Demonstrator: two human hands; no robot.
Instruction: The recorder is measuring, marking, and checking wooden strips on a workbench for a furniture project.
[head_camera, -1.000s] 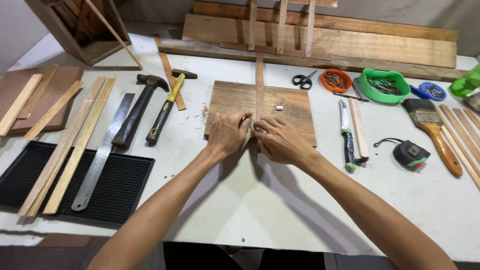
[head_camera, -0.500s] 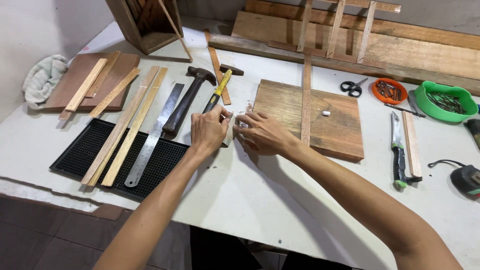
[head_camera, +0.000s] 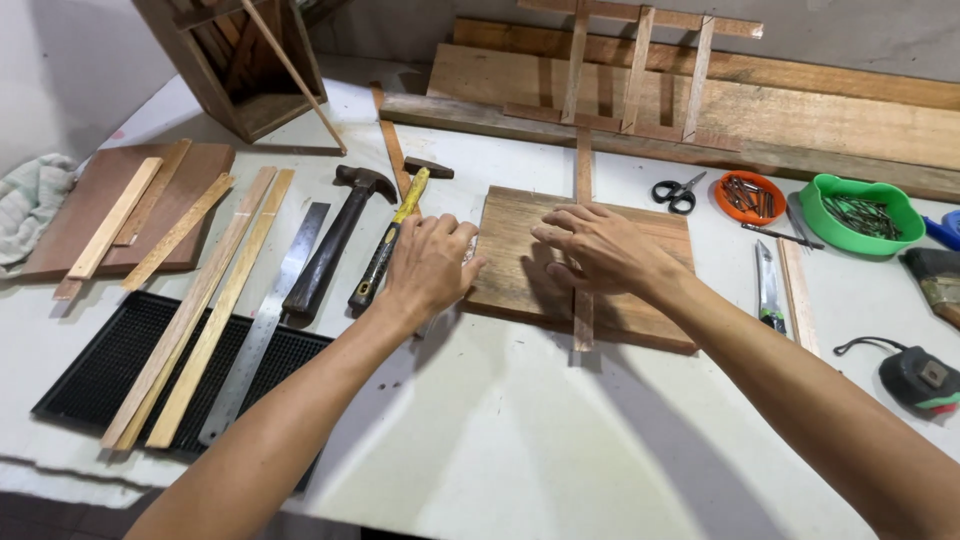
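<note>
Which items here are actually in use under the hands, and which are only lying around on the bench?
In use:
left hand, at the left edge of the wooden board
right hand, flat on the board and over the thin wooden strip

Lying about:
claw hammer
yellow-handled hammer
steel ruler
scissors
orange dish of nails
green bowl
utility knife
tape measure
</note>
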